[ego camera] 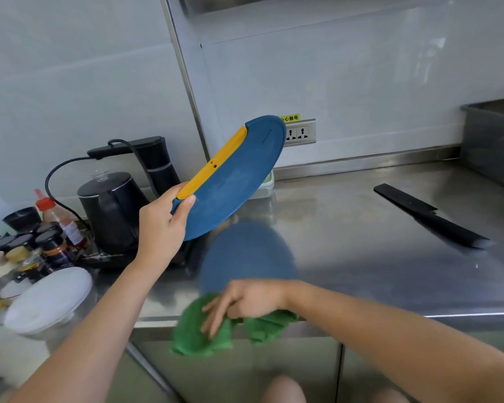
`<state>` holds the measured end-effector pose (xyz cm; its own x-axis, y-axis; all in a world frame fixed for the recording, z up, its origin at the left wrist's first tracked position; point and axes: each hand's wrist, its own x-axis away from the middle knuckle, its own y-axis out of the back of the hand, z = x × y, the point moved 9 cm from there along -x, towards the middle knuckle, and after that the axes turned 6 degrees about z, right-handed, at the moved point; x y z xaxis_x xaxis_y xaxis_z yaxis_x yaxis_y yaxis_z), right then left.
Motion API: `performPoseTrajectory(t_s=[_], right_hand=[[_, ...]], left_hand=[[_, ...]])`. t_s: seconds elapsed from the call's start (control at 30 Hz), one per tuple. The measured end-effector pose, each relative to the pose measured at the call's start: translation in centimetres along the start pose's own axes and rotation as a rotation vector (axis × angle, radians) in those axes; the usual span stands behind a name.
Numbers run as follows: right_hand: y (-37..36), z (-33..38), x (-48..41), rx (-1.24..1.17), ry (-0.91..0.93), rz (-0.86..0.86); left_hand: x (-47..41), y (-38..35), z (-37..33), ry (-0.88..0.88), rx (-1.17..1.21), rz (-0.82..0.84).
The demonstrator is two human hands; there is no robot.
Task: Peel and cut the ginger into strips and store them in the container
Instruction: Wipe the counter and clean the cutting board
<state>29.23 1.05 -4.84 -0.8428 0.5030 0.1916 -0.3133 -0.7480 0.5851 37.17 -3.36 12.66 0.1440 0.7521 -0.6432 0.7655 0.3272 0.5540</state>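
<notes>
My left hand grips the near edge of a blue cutting board with a yellow strip, holding it tilted up above the steel counter. My right hand holds a green cloth at the counter's front edge, fingers spread over it. A black knife lies on the counter to the right, away from both hands. A pale green container stands by the wall, partly hidden behind the board. No ginger is visible.
A black kettle and its stand sit at the left, with sauce bottles and spice jars and a white bowl nearer me. A grey bin stands at the far right. A wall socket is behind the board.
</notes>
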Motion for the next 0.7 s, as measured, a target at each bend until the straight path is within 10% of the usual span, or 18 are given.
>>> performPoseTrajectory(t_s=[0.23, 0.4, 0.7], right_hand=[[8.5, -3.8, 13.2, -0.423, -0.031, -0.578], [3.9, -7.7, 13.6, 0.41, -0.35, -0.254], [13.9, -14.5, 13.2, 0.585, -0.461, -0.405]], left_hand=[[1.6, -1.1, -0.3, 0.004, 0.002, 0.0], [2.5, -2.4, -1.9, -0.092, -0.047, 0.047], [3.5, -2.8, -3.7, -0.111, 0.009, 0.076]])
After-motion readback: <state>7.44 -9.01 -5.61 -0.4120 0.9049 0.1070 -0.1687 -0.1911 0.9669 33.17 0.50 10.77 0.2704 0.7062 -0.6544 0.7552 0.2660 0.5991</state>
